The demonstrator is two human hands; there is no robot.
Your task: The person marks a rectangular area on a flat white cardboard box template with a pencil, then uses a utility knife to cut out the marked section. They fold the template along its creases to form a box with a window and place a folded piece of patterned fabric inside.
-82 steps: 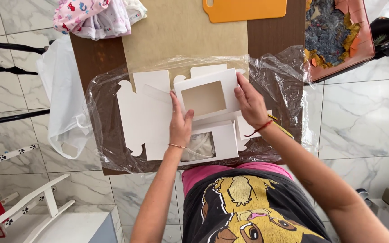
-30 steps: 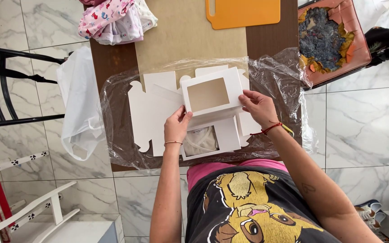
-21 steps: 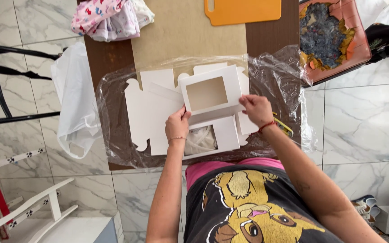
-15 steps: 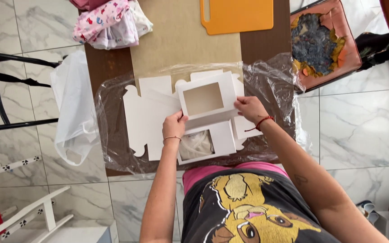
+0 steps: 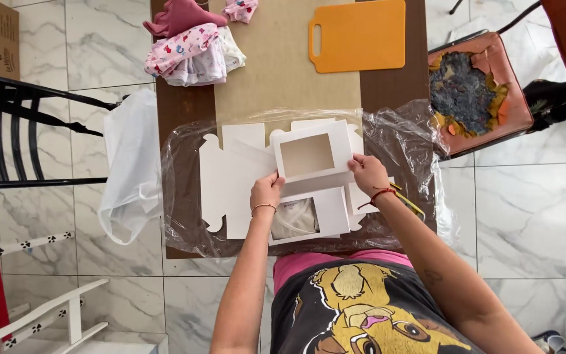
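Observation:
A white cardboard box lid [image 5: 312, 156] with a rectangular window is held above the brown table [image 5: 181, 111]. My left hand [image 5: 266, 192] grips its near left edge, my right hand [image 5: 368, 174] its near right corner. Beneath it lies a second white windowed box [image 5: 312, 219] with pale folded cloth showing through. To the left, flat white die-cut box blanks [image 5: 227, 180] rest on a sheet of clear plastic film [image 5: 185, 196].
A beige paper sheet [image 5: 276, 65], an orange cutting board [image 5: 358, 34] and a pile of baby clothes [image 5: 191, 46] lie farther back. A white plastic bag [image 5: 132, 164] hangs off the left edge. A black chair [image 5: 27, 131] stands left, a worn orange seat [image 5: 476, 95] right.
The camera view has shifted and the table sits lower in frame. Both hands keep hold of the windowed lid, which stays tilted over the lower box.

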